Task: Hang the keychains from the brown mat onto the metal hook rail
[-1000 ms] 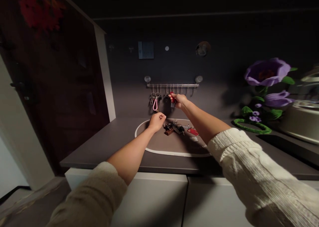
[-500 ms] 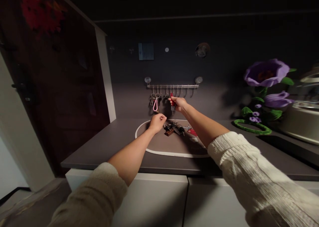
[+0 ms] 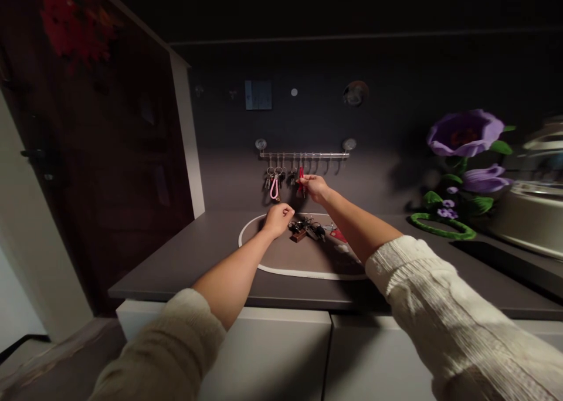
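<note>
My right hand [image 3: 314,185] is closed on a key with a red strap [image 3: 301,177], held right under a clear hook rail [image 3: 308,155] on the wall. The strap's top reaches up to the hooks; I cannot tell if it hangs on one. Left of it, key rings with keys [image 3: 267,178] and a pink strap [image 3: 274,188] hang from the rail. My left hand [image 3: 278,218] is curled shut above the mat's back left part; its fingers hide anything inside. Beside it, a bunch of keys [image 3: 314,231] with a brown fob [image 3: 298,236] lies on the oval mat [image 3: 290,260].
A red tag [image 3: 338,234] lies on the mat, near my right forearm. Purple artificial flowers [image 3: 466,134] with a green ring base [image 3: 444,228] stand at right, before a cream round appliance [image 3: 528,213]. A dark door [image 3: 132,155] is at left. The grey counter [image 3: 176,266] ends above white cabinets.
The key with the red strap has turned in my right hand, and its strap now sits closer to the hooks. My left hand has stayed nearly in place. The view has shifted slightly.
</note>
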